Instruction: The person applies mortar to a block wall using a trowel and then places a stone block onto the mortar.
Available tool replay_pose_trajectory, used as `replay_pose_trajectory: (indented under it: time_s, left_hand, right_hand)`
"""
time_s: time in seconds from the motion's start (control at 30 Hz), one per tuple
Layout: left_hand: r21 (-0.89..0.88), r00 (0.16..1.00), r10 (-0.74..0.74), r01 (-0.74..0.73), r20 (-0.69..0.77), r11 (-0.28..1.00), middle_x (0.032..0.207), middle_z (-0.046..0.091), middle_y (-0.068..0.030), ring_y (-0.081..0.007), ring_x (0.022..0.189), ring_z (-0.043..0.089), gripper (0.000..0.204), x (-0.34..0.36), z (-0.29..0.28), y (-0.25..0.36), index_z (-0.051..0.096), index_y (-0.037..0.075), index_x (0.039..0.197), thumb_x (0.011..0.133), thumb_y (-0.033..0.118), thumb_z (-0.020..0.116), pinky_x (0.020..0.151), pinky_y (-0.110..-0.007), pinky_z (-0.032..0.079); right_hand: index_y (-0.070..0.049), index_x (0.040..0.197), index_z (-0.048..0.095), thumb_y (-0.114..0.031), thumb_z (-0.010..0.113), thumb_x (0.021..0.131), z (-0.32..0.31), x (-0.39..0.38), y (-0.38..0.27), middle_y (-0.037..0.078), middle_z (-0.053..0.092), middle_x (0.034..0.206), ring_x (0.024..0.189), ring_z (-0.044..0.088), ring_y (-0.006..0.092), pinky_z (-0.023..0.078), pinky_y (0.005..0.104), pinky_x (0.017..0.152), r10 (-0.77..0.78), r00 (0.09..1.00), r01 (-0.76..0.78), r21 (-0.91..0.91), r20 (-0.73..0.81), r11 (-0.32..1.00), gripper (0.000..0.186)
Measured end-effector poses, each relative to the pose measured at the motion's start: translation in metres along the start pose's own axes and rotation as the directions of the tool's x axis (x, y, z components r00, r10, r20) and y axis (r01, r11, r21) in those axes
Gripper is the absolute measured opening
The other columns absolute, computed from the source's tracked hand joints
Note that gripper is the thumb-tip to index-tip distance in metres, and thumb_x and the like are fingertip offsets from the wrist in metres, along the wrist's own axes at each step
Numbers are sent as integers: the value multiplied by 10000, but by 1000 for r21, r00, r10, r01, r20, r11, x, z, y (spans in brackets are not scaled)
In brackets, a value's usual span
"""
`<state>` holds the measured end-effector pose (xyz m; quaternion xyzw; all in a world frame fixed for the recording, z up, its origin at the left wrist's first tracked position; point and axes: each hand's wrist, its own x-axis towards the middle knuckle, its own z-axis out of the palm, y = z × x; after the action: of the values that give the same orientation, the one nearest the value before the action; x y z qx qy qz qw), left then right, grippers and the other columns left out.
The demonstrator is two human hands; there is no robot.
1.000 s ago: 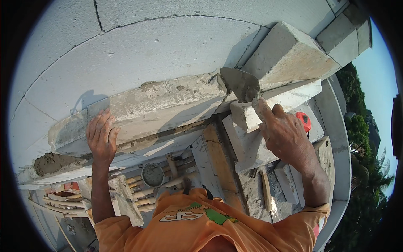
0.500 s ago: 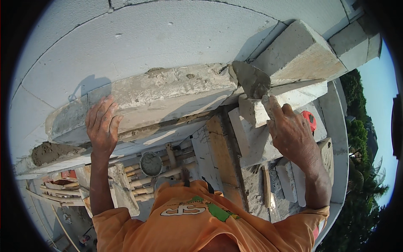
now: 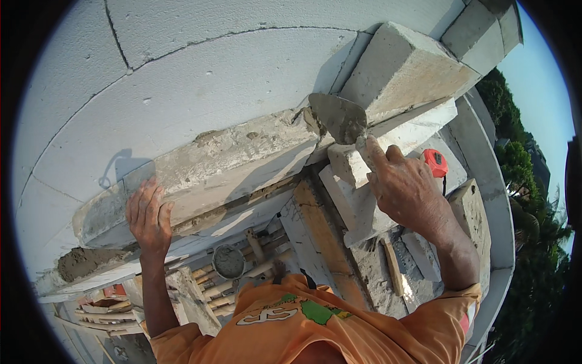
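A long, rough concrete block [image 3: 242,155] lies along a pale block wall [image 3: 212,73]. My left hand [image 3: 148,221] rests on its lower front edge near the left end, fingers slightly bent, thumb apart. My right hand [image 3: 403,194] grips the handle of a mortar-smeared trowel [image 3: 336,115], whose blade is at the joint between the long block's right end and an upright-set angled block [image 3: 403,70]. Just below the blade is a smaller white block [image 3: 348,164]. Grey mortar [image 3: 82,264] shows at the wall's left, below the long block.
A red tape measure [image 3: 435,162] lies on blocks right of my right hand. A bucket of grey mix [image 3: 228,261] stands below among bamboo poles [image 3: 212,291], beside a wooden board [image 3: 321,230]. A curved parapet [image 3: 497,206] edges the right side, with trees and sky beyond.
The camera view has shifted slightly back and forth. The trowel stays at the joint with only small movements of my right hand; my left hand remains on the long block.
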<state>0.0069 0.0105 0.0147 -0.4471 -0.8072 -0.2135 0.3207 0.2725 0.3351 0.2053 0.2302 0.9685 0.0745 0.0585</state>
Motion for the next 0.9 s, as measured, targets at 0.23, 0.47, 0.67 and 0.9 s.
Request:
replay_pose_trajectory:
  time_s: [0.23,0.47,0.67,0.9]
  left_hand:
    - [-14,1000,10,-10,-15,1000,1326,623,-99,-308,1295,527,356,1,-4,1,649,58,1166,816,36,713,1105,-483,360]
    - [-46,1000,5,-6,-24,999,1324,624,-103,-313,1287,535,337,5,-2,-1,650,53,1147,816,24,713,1094,-491,368]
    - [-27,999,11,-12,-41,1000,1327,619,-119,-322,1287,533,341,11,-1,6,642,42,1163,829,29,708,1105,-502,352]
    - [-24,999,15,-15,-31,1000,1334,609,-138,-360,1290,520,401,-11,1,-5,633,22,1199,805,5,703,1096,-506,357]
  right_hand:
    - [50,1324,452,-98,619,920,-3,-6,-5,217,614,928,755,672,333,526,451,664,27,999,-27,2,21,1000,462]
    - [40,1386,417,-108,622,925,-5,-10,4,203,619,929,781,671,324,511,454,692,9,1000,-9,24,10,1000,525]
    - [49,1377,404,-116,626,918,-14,-20,21,210,621,906,724,679,327,538,429,633,-82,997,83,110,-5,990,536]
    - [117,1255,487,-34,606,823,7,-11,26,238,626,863,720,697,331,572,404,614,-256,943,258,-19,-214,966,473]
